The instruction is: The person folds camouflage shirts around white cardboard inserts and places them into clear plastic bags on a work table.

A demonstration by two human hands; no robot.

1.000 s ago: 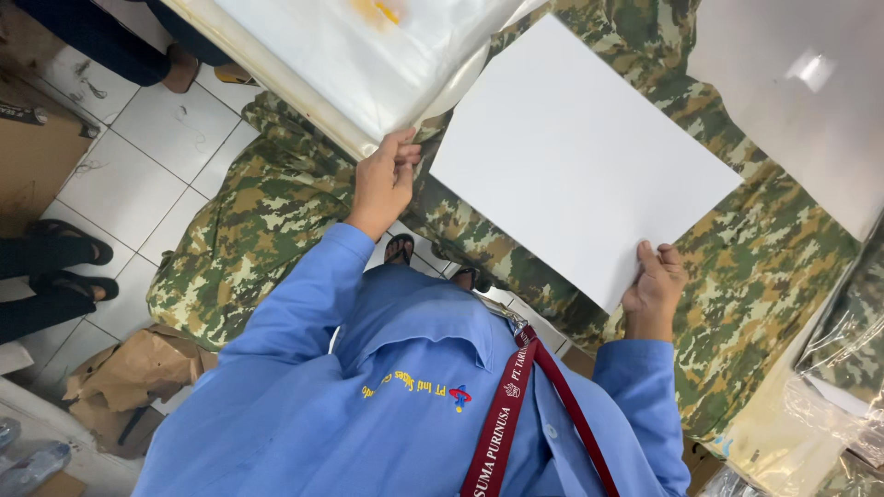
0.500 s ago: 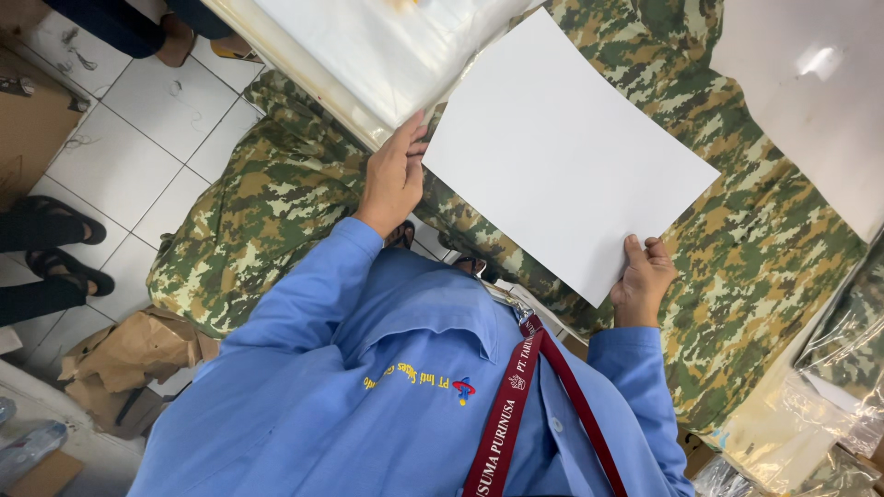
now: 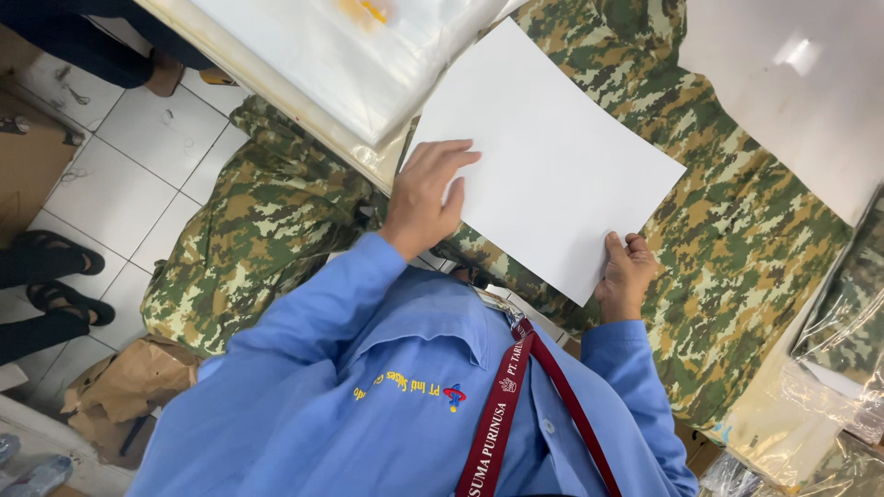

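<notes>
Camouflage fabric (image 3: 737,267), soft and limp, is spread under both hands. On it a white sheet (image 3: 543,156), judged light, stiff and easily creased, is pressed flat by the left hand (image 3: 428,189) with fingers spread and pinched at its near corner by the right hand (image 3: 628,274). Clear plastic bags (image 3: 350,55) lie beyond the left hand.

Garment workshop: stacked camouflage fabric (image 3: 737,239)

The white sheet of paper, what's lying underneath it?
Under the white sheet lies camouflage fabric, showing past its edges. The left hand rests on the sheet; the right hand grips its corner. What the fabric looks like directly beneath is covered.
</notes>
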